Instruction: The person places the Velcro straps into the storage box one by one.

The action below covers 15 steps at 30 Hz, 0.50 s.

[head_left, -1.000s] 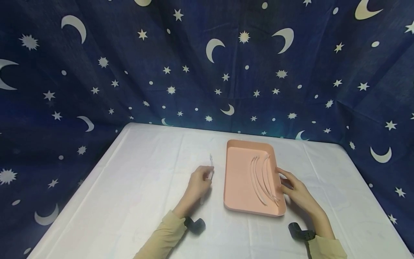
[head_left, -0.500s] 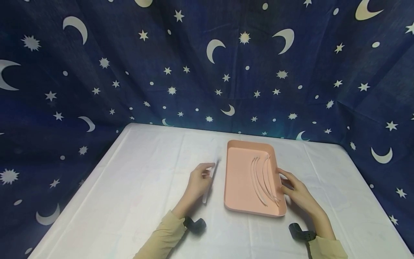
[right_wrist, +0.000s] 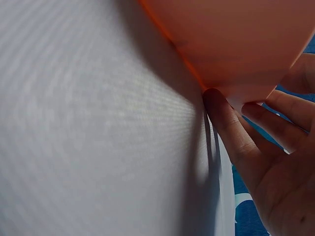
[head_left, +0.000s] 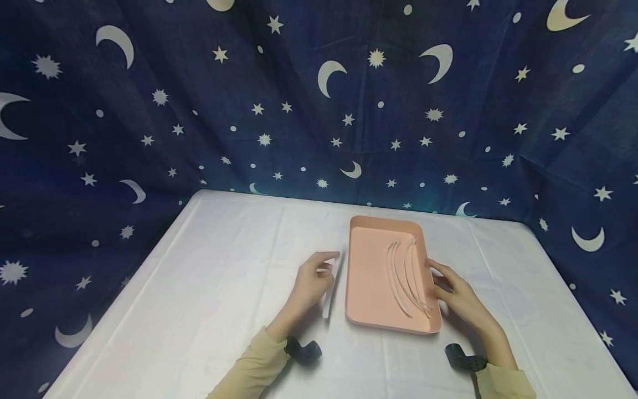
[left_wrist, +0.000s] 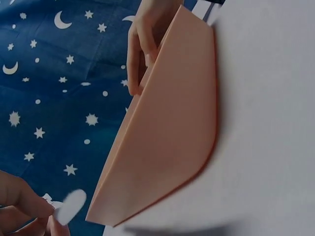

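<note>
My left hand [head_left: 310, 281] pinches a long white stick [head_left: 327, 306] between thumb and fingers, just left of a pink tray [head_left: 368, 271]. The stick slants over the white table, its rounded near end showing below the hand. In the left wrist view the stick's white oval end [left_wrist: 73, 206] sticks out past the fingertips. Across the tray, my right hand [head_left: 464, 299] grips the right wall, thumb low on the outside and fingers at the rim. Several thin, curved white strips [head_left: 392, 277] lie lengthwise in the tray's right half.
A white cloth [head_left: 199, 310] covers the table. Behind it hangs a dark blue curtain [head_left: 299, 133] with moons and stars. Black wrist cameras [head_left: 305, 352] are strapped to both wrists.
My left hand has shifted slightly right, bringing the white stick closer to the tray's left wall and tilting it further right. The right hand, tray and strips have stayed in place.
</note>
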Each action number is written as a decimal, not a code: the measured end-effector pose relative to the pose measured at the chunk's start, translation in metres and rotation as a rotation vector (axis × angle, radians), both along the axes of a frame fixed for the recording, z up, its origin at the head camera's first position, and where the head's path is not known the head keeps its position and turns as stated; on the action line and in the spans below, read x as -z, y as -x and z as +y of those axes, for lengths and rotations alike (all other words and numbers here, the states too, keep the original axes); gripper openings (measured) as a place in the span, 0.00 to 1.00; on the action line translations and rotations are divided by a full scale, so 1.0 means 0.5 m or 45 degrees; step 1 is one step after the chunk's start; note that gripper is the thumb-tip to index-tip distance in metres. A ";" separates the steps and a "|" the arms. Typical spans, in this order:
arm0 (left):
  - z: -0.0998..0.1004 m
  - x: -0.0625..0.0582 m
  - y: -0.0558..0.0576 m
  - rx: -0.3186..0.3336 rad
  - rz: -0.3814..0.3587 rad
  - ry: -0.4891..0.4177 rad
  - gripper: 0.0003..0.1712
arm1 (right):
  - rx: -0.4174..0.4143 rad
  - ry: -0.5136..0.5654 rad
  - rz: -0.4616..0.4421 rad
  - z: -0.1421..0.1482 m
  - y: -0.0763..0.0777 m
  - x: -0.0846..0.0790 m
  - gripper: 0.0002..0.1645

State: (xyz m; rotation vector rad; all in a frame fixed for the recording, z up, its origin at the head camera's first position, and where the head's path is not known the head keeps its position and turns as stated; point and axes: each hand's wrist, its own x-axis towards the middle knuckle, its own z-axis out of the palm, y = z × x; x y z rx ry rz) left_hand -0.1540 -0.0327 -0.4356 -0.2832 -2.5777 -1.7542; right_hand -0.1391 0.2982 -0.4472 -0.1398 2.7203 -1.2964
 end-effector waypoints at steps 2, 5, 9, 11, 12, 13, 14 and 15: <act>0.004 -0.001 -0.003 0.012 -0.013 -0.008 0.31 | 0.004 -0.004 -0.006 0.000 0.000 -0.001 0.39; 0.010 -0.004 -0.007 0.032 -0.029 -0.024 0.31 | 0.009 -0.009 -0.008 0.001 0.000 -0.001 0.39; 0.023 -0.009 -0.008 0.058 -0.040 -0.042 0.30 | -0.003 0.002 0.020 0.003 0.000 0.001 0.38; 0.031 -0.011 -0.007 0.076 -0.054 -0.044 0.30 | -0.012 0.012 0.035 0.005 -0.001 0.002 0.38; 0.036 -0.011 -0.006 0.087 -0.058 -0.041 0.30 | -0.016 0.015 0.040 0.005 -0.001 0.003 0.38; 0.040 -0.012 -0.005 0.099 -0.059 -0.035 0.29 | -0.015 0.013 0.040 0.005 -0.001 0.003 0.38; 0.045 -0.013 -0.003 0.110 -0.065 -0.032 0.29 | -0.013 0.015 0.038 0.005 -0.001 0.003 0.38; 0.050 -0.013 -0.001 0.120 -0.066 -0.023 0.29 | -0.009 0.013 0.034 0.005 -0.001 0.003 0.38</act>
